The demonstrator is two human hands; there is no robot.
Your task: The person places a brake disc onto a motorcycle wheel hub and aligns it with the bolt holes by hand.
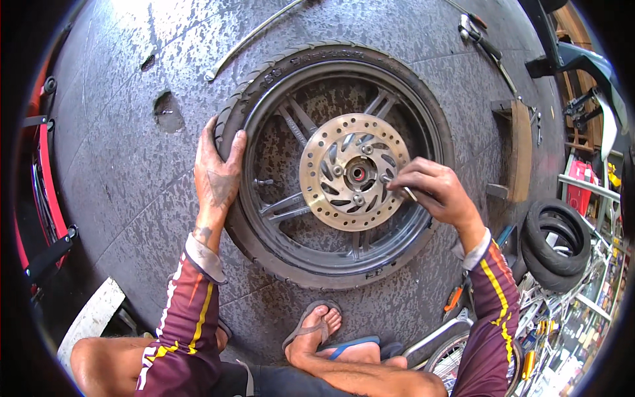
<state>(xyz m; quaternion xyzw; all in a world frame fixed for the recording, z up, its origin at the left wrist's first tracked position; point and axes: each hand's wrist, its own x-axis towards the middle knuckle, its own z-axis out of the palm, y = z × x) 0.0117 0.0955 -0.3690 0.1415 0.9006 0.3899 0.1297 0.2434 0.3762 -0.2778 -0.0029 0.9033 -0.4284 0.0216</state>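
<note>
While the motorcycle wheel (334, 165) lies flat on the stained concrete floor (119, 172) at frame centre, disc side up, the work looks to be in an early or middle stage, by my judgement: tyre (264, 261) on the rim all round, brake disc (354, 171) seated on the hub, several bolt heads in place around its inner ring. Left hand (217, 173), centre left of frame, spreads over tyre and rim edge, palm down, fingers curled over the tread, bracing the wheel. Right hand (433, 192), right of centre, pinched shut on a slim metal tool (410, 194), fingertips drawn together at the disc's right edge by one bolt (383, 178). Whether that bolt is going in or coming out, cannot tell; the disc shows no lift or gap, so nothing is visibly off yet. Spare tyres (555, 245) stacked at right edge, a wooden block (519, 149) above them, a long metal lever (254, 36) at upper centre, a second tool (483, 43) at upper right, sandalled foot (317, 331) at lower centre just below the tyre. Hard to make out: the tool's tip and type, hidden under the right fingers; the underside of the wheel; the number of bolts, since the hand covers part of the ring. Frame rim dark and bent; the clutter at lower right too small to sort.
</note>
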